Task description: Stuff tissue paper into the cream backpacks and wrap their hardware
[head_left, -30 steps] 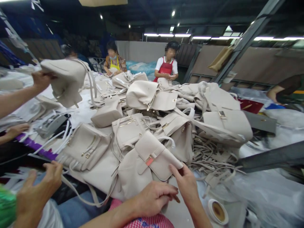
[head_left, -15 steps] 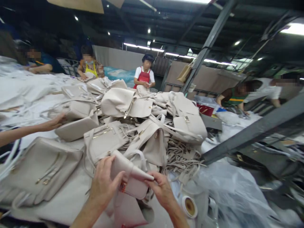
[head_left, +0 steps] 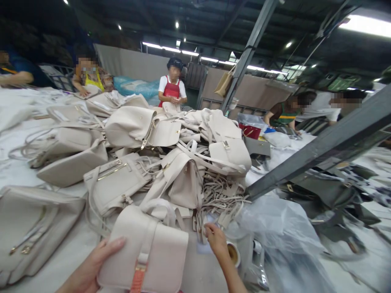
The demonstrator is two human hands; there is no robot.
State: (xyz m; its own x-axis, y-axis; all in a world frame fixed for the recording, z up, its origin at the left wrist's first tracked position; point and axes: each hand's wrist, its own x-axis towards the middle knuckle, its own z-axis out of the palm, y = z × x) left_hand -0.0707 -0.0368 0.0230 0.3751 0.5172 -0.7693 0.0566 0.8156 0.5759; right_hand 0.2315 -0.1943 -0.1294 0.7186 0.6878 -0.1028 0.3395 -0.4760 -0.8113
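A cream bag [head_left: 165,248] with a front flap, a strap and a red-orange piece at its buckle faces me at the bottom centre. My left hand [head_left: 94,260] grips its left side, thumb on the flap. To the right of the bag is my right hand [head_left: 216,238], its fingers pinched together beside a pile of cream straps [head_left: 218,199]; what they hold, if anything, is too small to tell. A roll of tape [head_left: 233,254] stands just beyond my right wrist.
Many cream bags [head_left: 131,126] are heaped across the table. A grey metal beam [head_left: 320,142] slants across the right, above clear plastic sheeting [head_left: 281,232] and dark bags [head_left: 324,191]. Several people work behind, one in a red apron [head_left: 172,91].
The bag now faces me with its flap down. My right hand has let go of it and moved to the straps. The hand and forearm at the left edge have gone from view.
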